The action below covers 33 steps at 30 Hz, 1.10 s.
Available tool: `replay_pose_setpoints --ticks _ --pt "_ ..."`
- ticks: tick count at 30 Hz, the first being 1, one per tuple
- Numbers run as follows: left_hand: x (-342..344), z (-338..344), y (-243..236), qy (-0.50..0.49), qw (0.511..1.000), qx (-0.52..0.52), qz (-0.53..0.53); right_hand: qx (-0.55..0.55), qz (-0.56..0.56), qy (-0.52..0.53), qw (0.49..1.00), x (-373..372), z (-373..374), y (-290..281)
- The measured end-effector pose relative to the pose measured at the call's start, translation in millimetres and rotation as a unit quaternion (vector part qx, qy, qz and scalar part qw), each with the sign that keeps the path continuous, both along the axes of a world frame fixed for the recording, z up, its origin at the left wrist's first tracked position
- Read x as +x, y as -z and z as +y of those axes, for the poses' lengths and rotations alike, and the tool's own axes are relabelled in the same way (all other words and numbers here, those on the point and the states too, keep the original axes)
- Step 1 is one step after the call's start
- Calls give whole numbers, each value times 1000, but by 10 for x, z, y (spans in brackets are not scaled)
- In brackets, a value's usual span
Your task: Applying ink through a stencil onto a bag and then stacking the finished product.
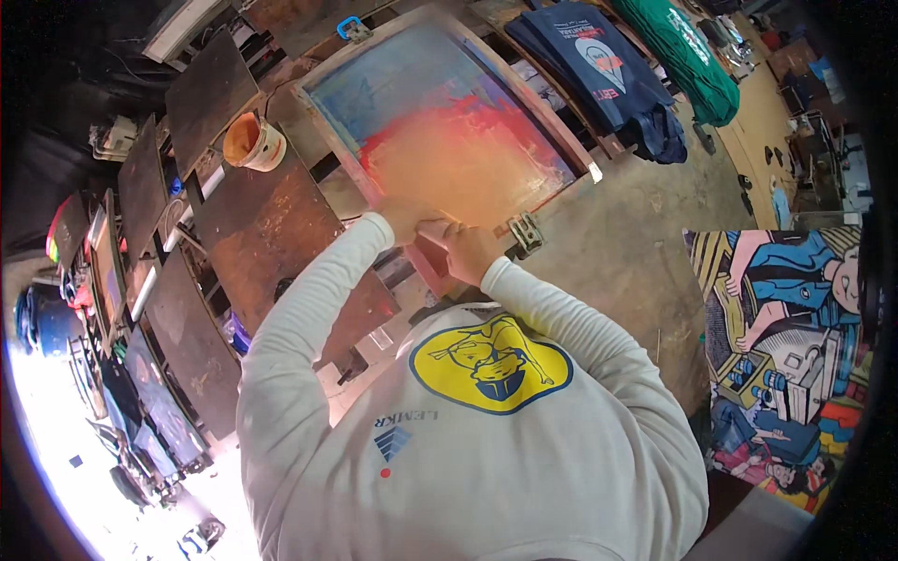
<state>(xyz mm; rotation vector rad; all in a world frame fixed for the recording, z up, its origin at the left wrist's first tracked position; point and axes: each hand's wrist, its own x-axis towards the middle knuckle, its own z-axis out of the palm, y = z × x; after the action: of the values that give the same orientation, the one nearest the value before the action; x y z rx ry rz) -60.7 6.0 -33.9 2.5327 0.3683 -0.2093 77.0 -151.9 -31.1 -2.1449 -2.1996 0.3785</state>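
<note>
A screen-printing frame (323, 122) lies before me, its mesh smeared with blue, red and orange ink. Close together at its near left part are my two hands. My right hand (470, 252) is closed, its fingers bent against a reddish-pink flat piece (429, 262) that juts toward me. Whether this piece belongs to the frame or is a separate tool, I cannot tell. My left hand (404, 221) reaches the same spot, but a hazy smear over the picture hides its fingers. A metal hinge clamp (526, 234) sits at the frame's near edge, right of my right hand.
Left of the frame stand dark flat boards (248, 238) in rows, one bearing an ink-stained bucket (253, 143). A blue-handled clamp (352, 29) is at the frame's far corner. Dark blue printed cloth (599, 75) and green cloth (678, 56) lie at right, beyond a printed cartoon panel (781, 365).
</note>
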Motion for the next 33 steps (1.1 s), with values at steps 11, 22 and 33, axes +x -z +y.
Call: replay_pose_setpoints --ticks 11,22,33 --pt "799 562 192 -47 986 160 -16 47 78 89 992 1039 588 54" --pt "213 -912 395 -277 931 217 -96 44 57 -105 992 927 166 55" --pt "422 -1230 -154 -417 897 100 -104 -45 52 -255 964 1188 423 -218"
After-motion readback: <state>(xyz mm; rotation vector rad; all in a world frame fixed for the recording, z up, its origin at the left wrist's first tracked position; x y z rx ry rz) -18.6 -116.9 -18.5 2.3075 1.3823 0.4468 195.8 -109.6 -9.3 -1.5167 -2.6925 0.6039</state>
